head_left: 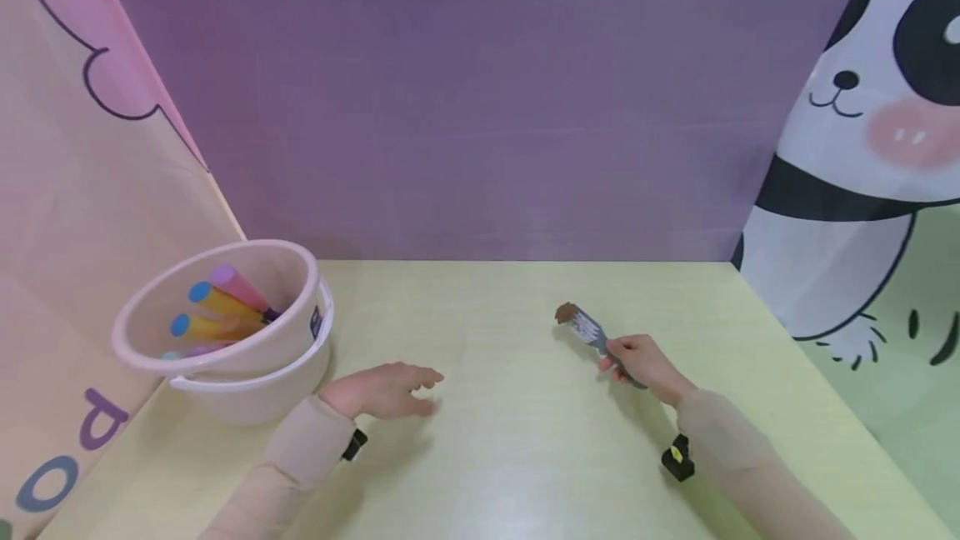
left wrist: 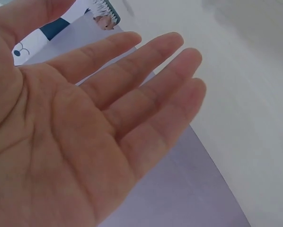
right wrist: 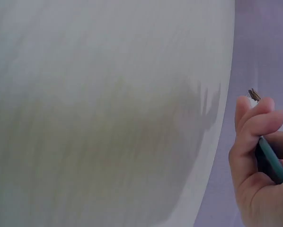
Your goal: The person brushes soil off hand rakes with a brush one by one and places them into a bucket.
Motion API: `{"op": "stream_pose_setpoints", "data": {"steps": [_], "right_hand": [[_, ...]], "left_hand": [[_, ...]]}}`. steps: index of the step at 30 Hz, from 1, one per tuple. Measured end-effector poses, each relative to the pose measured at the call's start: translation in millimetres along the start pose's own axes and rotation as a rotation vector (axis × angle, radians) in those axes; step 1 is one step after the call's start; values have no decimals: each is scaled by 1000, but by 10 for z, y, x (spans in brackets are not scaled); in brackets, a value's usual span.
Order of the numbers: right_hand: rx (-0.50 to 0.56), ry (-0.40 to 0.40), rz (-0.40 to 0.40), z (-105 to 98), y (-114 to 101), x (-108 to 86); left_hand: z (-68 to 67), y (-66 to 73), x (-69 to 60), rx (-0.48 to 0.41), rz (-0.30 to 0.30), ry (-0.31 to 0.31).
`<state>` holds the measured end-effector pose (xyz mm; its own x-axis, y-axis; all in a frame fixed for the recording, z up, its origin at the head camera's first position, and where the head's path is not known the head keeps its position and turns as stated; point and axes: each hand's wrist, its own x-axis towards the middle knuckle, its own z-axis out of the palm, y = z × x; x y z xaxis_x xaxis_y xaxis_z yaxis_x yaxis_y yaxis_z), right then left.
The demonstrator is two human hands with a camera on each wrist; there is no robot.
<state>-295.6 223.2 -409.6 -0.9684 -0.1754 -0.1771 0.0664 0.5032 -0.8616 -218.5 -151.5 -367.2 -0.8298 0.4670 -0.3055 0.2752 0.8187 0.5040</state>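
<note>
In my right hand (head_left: pixel 643 363) is a small teal-handled brush (head_left: pixel 588 328) with white bristles. My fingers curl round its handle, and it points up and to the left above the table. A brown piece (head_left: pixel 566 313) shows at the brush's far end; its exact kind is unclear. The left wrist view catches the bristles (left wrist: pixel 100 8) beyond my thumb. In the right wrist view the curled fingers hide part of the handle (right wrist: pixel 271 161). My left hand (head_left: pixel 386 390) hovers over the table with its fingers extended and apart, holding nothing.
Two stacked basins, a pale pink one (head_left: pixel 138 336) on a white one (head_left: pixel 247 402), stand at the table's left. Several coloured objects with rounded handles, including a pink one (head_left: pixel 236 283), lie inside. Printed curtains flank the pale wooden table (head_left: pixel 480 457), with a purple cloth (head_left: pixel 480 107) behind.
</note>
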Motion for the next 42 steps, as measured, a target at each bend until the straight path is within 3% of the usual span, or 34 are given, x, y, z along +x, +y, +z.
{"op": "stream_pose_setpoints", "data": {"steps": [7,11,27,35,42], "right_hand": [[34,-20,61,36,15,50],[0,-19,90,49,28,72],[-339,71,63,70,78,149],[-481,76,6,120,20,109],[-556,61,30,155,-27,80]], "left_hand": [[8,-21,-22,-2,-9,5],[14,-41,-34,0,7,9],[92,-82,-29,-27,-3,-4],[113,-96,-27,-32,-10,-7],[126,-106,-18,-39,28,8]]}}
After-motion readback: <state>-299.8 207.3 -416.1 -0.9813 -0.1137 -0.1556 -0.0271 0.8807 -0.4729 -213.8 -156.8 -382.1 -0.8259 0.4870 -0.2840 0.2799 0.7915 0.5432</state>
